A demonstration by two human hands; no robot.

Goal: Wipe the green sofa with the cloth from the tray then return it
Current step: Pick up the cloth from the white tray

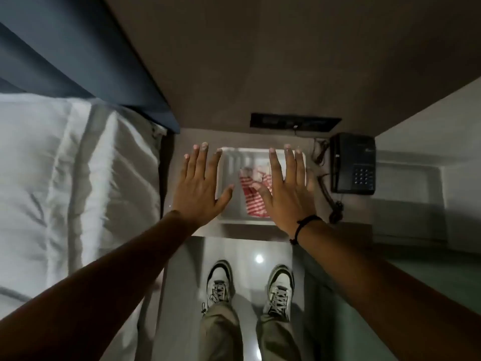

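Note:
A red-and-white striped cloth [251, 198] lies crumpled in a white tray [233, 162] on a bedside table. Both my hands hover above the tray, palms down with fingers spread. My left hand [201, 186] is over the tray's left edge. My right hand [287, 188] covers the tray's right side and part of the cloth. Neither hand holds anything. A green surface [426, 272] at the lower right may be the sofa; I cannot tell for sure.
A black telephone [352, 164] with a coiled cord stands right of the tray. A bed with white bedding [65, 178] and a dark headboard fills the left. A dark switch panel [294, 121] is on the wall. My shoes [250, 285] stand on a glossy floor.

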